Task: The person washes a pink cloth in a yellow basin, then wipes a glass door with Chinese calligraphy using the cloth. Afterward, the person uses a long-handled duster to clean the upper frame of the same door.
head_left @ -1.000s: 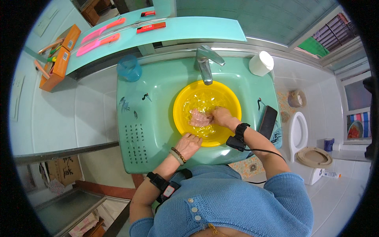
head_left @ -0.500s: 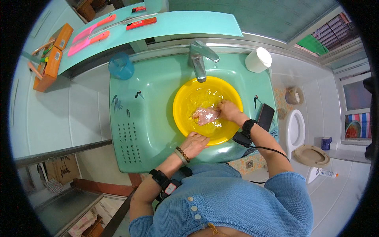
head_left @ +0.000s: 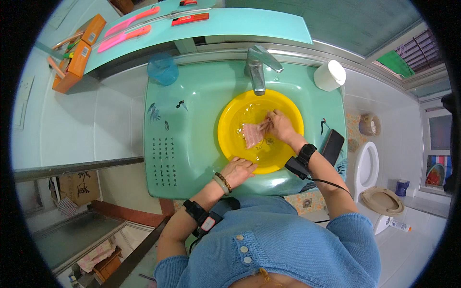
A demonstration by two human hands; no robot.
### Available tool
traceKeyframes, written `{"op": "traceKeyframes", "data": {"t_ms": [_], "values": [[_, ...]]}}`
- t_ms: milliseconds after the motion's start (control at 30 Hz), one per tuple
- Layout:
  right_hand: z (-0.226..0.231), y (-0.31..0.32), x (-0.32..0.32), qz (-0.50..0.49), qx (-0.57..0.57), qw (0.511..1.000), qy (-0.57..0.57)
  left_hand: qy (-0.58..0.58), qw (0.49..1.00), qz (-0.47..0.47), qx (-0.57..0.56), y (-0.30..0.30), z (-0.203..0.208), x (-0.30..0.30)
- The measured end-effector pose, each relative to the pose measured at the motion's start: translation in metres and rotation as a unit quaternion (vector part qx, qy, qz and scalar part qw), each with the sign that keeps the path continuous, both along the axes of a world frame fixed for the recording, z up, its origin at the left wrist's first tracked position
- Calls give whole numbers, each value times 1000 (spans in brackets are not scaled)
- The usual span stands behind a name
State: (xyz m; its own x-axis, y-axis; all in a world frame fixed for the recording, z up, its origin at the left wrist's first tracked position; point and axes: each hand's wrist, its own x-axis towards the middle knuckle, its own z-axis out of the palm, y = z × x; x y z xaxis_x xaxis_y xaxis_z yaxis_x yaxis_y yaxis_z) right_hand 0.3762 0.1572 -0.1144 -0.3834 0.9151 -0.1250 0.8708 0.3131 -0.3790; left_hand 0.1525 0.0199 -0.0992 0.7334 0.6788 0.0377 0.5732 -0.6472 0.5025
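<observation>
one pink cloth [head_left: 252, 135] is in the right hand [head_left: 282, 127] at a yellow basin [head_left: 226, 127].

Dark characters [head_left: 164, 161] on the green washbasin [head_left: 201, 77], too small to read from here.
They run in columns by its left edge, toward the front-left corner; bigger black strokes [head_left: 85, 178] mark a brown board [head_left: 71, 190] past that corner; the orange box [head_left: 72, 74] bears a barcode label [head_left: 85, 51].
</observation>
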Motion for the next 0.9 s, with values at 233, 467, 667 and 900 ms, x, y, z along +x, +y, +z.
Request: {"op": "traceKeyframes", "data": {"t_ms": [233,467,667,900], "values": [[-40,-4,-1,21,-31,999,-35,37,998,-4,46,-2,6,-18],[-44,-22,-27,69,0,990,127,62,996,-13,67,4,23,-42],[-28,-17,-38,75,-86,993,35,101,994,-24,23,13,30,-50],[-29,-16,-61,55,-50,996,-48,35,995,49,-79,29,46,-37]]}}
